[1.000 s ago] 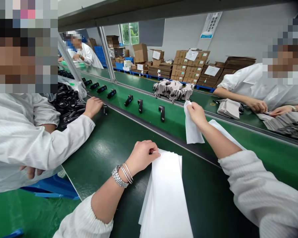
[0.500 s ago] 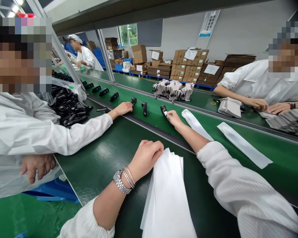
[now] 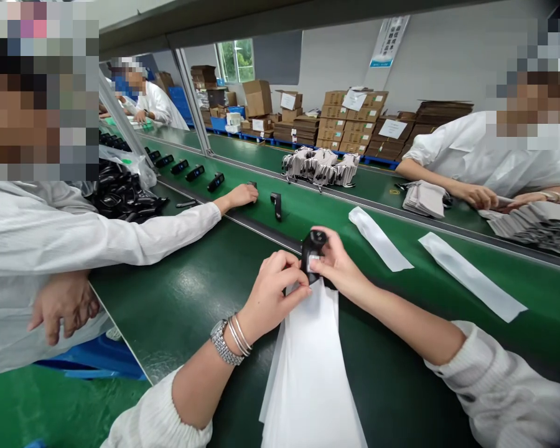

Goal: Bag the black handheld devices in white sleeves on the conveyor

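Between the fingers and thumb of my right hand [image 3: 340,266] is a curved black handheld device [image 3: 313,244] with a small pale label; its exact kind I cannot make out. It is right at the top end of a stack of long white sleeves [image 3: 315,367]. My left hand [image 3: 277,286] pinches the upper edge of that stack, its fingertips close to the device's lower end. Whether the device has entered a sleeve is hidden by my fingers. Another black device [image 3: 276,206] stands on the green conveyor belt [image 3: 298,208] beyond my hands.
Two filled white sleeves [image 3: 380,239] lie on the belt to the right. A co-worker's hand [image 3: 243,195] touches a device at the left, near a heap of black pieces [image 3: 126,196]. Across the belt, another person's hands [image 3: 483,198] handle grey pouches [image 3: 424,199]. A metal post [image 3: 191,102] rises behind.
My right hand has brought the black device from the belt back to the top of the sleeve stack, beside my left hand. The sleeves on the belt have shifted slightly right.
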The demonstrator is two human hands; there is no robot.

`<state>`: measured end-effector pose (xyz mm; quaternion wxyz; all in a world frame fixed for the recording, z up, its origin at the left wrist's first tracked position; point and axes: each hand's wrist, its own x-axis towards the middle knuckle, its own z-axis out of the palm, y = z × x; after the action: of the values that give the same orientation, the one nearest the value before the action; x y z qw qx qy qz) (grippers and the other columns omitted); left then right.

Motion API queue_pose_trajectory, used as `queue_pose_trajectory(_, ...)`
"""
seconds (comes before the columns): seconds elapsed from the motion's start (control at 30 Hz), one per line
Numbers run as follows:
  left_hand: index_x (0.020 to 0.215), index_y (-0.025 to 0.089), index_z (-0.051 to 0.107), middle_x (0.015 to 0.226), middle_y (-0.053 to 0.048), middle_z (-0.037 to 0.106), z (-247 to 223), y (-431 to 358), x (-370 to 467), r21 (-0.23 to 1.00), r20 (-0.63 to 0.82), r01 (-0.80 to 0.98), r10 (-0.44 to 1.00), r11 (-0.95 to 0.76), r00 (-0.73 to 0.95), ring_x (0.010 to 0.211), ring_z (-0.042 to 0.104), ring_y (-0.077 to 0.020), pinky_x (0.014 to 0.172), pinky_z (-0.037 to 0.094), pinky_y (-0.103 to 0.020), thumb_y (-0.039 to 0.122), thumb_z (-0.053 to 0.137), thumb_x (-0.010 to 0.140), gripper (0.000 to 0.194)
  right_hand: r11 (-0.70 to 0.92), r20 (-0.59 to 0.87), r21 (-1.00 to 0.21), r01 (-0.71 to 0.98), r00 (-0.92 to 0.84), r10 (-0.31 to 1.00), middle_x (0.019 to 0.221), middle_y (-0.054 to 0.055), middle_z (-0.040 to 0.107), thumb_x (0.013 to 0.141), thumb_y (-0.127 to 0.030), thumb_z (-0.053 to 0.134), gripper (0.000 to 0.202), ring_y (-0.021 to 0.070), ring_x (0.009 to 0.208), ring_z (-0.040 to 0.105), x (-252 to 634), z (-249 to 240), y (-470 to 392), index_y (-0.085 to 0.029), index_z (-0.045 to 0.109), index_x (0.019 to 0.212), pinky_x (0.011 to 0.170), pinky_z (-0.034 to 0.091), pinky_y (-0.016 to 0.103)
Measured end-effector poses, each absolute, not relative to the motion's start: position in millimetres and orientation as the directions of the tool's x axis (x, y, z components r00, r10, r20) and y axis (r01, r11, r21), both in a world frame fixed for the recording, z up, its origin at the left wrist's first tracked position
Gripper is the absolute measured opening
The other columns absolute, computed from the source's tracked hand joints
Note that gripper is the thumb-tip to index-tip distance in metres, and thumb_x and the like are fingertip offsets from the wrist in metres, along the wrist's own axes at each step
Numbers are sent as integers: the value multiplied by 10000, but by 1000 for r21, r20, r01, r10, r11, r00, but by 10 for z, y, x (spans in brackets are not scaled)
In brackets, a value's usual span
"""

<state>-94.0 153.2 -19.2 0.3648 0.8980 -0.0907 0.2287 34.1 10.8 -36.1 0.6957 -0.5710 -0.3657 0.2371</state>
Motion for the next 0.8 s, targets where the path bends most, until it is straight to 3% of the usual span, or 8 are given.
queue_pose_trajectory(0.1,801,180,602,937,-32,487,-163,1519,-953,677,533,-325,136,-660,835,926,504,-145,844,429,-295,201,584,865,70,160,221,-973,165,485,846,1152,85,571,878,-580,533,428,231,1101,559,214,-379,112,-207,634,1062,887,483,349)
queue_pose_trajectory(0.27,775,170,567,886,-14,494,-186,1559,-906,788,476,-237,319,-568,819,861,507,-118,801,429,-257,221,531,898,138,-26,-48,-996,-83,277,960,825,50,662,814,-533,651,381,183,766,630,46,-326,91,-155,648,862,731,488,318)
queue_pose_trajectory(0.37,790,175,576,879,-15,532,-238,1611,-877,808,361,-119,326,-576,873,840,514,-123,778,427,-264,290,493,919,192,41,-36,-991,-126,554,832,767,35,661,859,-521,584,338,161,659,604,239,-239,83,-184,597,877,654,476,297)
queue_pose_trajectory(0.5,794,188,603,854,-5,558,-301,1666,-871,697,196,69,282,-714,939,813,510,-148,742,398,-287,362,655,800,182,-35,151,-982,186,881,448,747,12,608,877,-496,512,275,179,669,568,1015,-169,86,-223,547,891,639,468,307)
queue_pose_trajectory(0.57,766,190,605,811,9,570,-309,1667,-874,639,158,61,208,-767,965,794,512,-144,761,376,-298,316,654,796,138,-278,291,-888,365,917,273,754,29,580,897,-455,438,266,208,740,563,1458,-197,108,-217,534,829,673,460,326)
queue_pose_trajectory(0.63,743,188,600,770,18,579,-299,1652,-873,602,174,6,139,-798,975,790,518,-135,797,353,-311,278,571,860,150,-559,373,-698,446,894,248,848,63,595,872,-389,456,201,250,862,563,1781,-260,172,-210,540,837,744,456,362)
queue_pose_trajectory(0.7,730,181,588,746,18,580,-282,1634,-867,570,210,-32,107,-821,972,786,521,-130,813,336,-320,292,490,916,238,-706,387,-520,480,870,306,1011,95,597,811,-341,533,201,283,979,553,1923,-342,303,-209,560,960,811,448,396)
queue_pose_trajectory(0.8,711,168,564,729,13,578,-266,1618,-856,527,228,-60,73,-848,971,762,518,-123,809,327,-322,331,421,956,327,-690,272,-485,537,843,464,1146,104,560,788,-386,582,449,279,1018,564,1873,-472,618,-247,505,1208,851,451,413)
